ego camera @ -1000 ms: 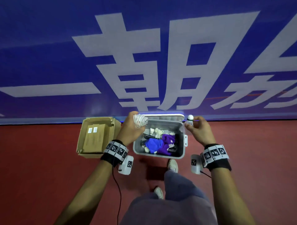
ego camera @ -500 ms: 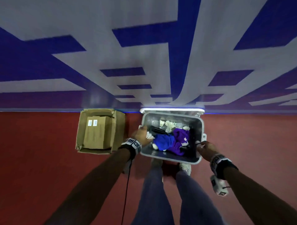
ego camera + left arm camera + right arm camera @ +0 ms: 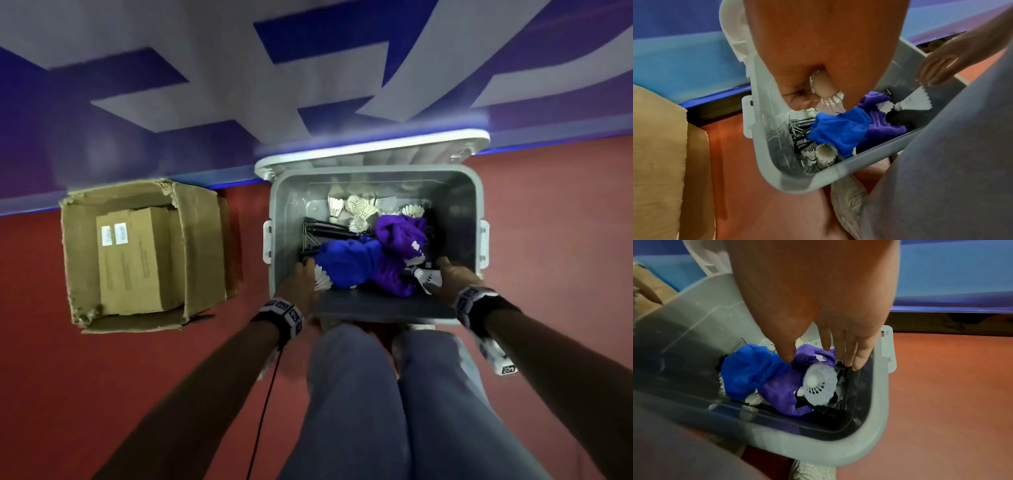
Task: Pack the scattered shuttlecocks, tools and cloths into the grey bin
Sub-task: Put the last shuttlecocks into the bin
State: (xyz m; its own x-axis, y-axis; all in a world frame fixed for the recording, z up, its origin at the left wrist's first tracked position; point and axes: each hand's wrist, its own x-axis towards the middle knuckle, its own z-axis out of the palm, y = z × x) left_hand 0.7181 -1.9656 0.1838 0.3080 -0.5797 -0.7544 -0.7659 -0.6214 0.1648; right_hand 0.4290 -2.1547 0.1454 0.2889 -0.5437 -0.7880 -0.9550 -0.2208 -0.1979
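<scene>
The grey bin stands open on the red floor and holds a blue cloth, a purple cloth, black tools and several white shuttlecocks. My left hand is inside the near left corner. In the left wrist view its fingers curl round a white shuttlecock. My right hand hovers over the near right corner with straight fingers and holds nothing. A white shuttlecock sits free just below it, over the purple cloth.
An open cardboard box with smaller boxes inside stands left of the bin. The bin's white lid leans on the blue and white wall behind. My legs and shoes are against the bin's near side. Red floor lies to the right.
Both hands have come down from above the rim into the bin. The right hand has let go of its shuttlecock. The left hand still holds its one.
</scene>
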